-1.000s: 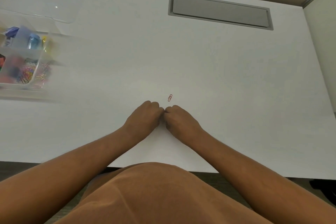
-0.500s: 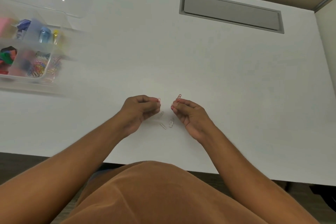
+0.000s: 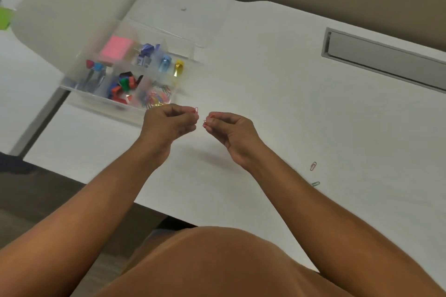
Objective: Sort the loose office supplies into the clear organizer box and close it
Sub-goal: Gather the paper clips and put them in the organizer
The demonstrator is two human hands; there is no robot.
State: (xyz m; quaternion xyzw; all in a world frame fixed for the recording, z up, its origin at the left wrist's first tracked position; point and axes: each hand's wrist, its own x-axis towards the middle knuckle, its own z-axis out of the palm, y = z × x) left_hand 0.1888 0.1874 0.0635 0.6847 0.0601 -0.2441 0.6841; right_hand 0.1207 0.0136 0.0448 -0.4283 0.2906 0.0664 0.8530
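Observation:
The clear organizer box (image 3: 101, 101) stands open on the white desk at the left, its lid (image 3: 178, 19) lying flat behind it. Its compartments hold pink notes, coloured binder clips and a heap of coloured paper clips (image 3: 156, 99). My left hand (image 3: 169, 123) is raised just right of the box and pinches a red paper clip (image 3: 196, 110). My right hand (image 3: 229, 128) is beside it, pinching another red paper clip (image 3: 205, 124). Two loose paper clips, one red (image 3: 313, 166) and one green (image 3: 315, 184), lie on the desk to the right of my right forearm.
A grey cable hatch (image 3: 386, 58) is set into the white desk (image 3: 277, 94) at the back right. A blurred translucent object (image 3: 67, 7) looms over the box at the upper left, with something green (image 3: 6, 18) at the far left edge.
Both hands have lifted off the desk, each with a paper clip, and moved left toward the box. The view has swung left, so the box now sits closer to the middle.

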